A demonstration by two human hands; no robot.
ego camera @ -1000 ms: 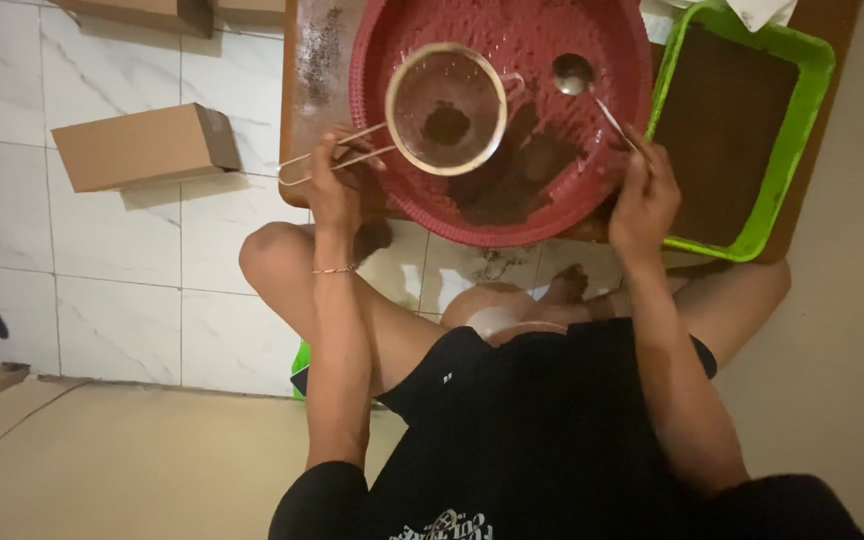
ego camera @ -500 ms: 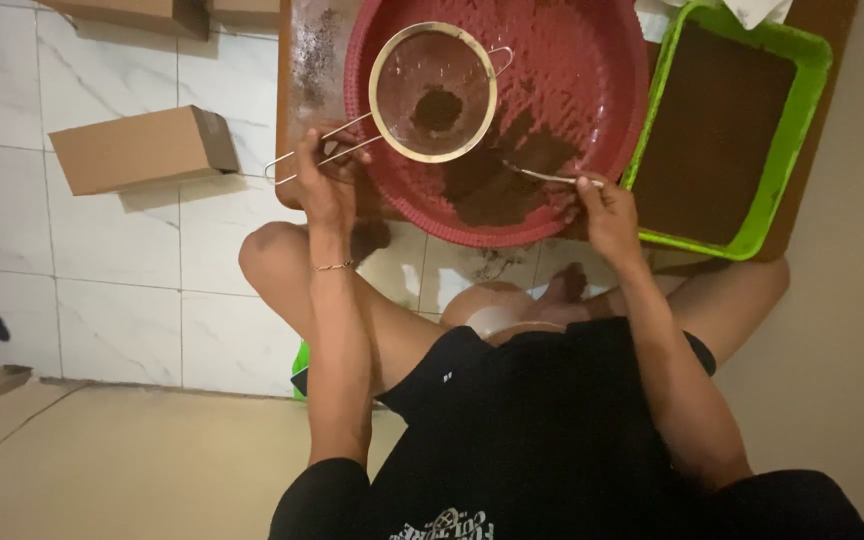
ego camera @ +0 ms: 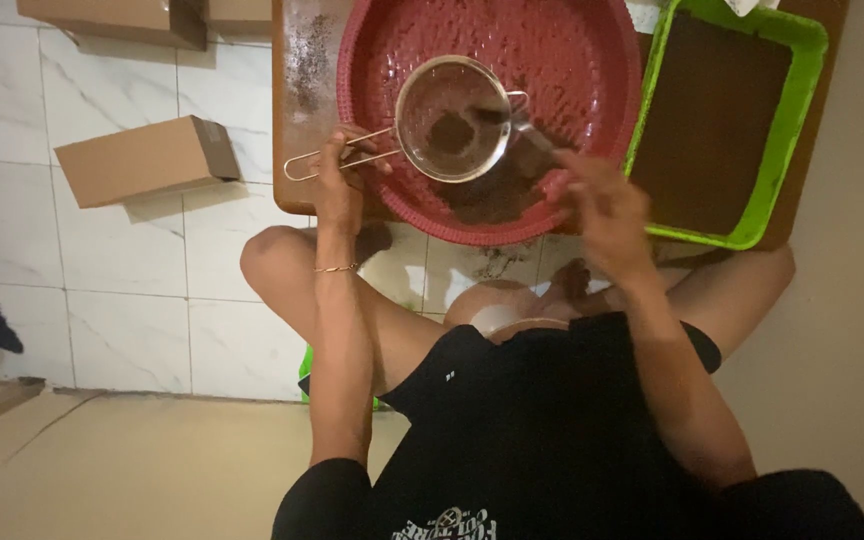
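While our right hand [ego camera: 602, 205] blurs over the red basin's [ego camera: 592, 60] rim, we cannot tell whether its fingers grip the spoon [ego camera: 532, 125]. Our left hand [ego camera: 337, 175] pinches the wire handle of a round mesh sieve [ego camera: 450, 118], brown powder heaped inside, held above the basin beside a green tray [ego camera: 782, 150].

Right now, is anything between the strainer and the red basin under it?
Nothing visible. The left hand holds the strainer by its wire handle directly over the red basin; only brown powder lies below. The right hand is blurred beside it.
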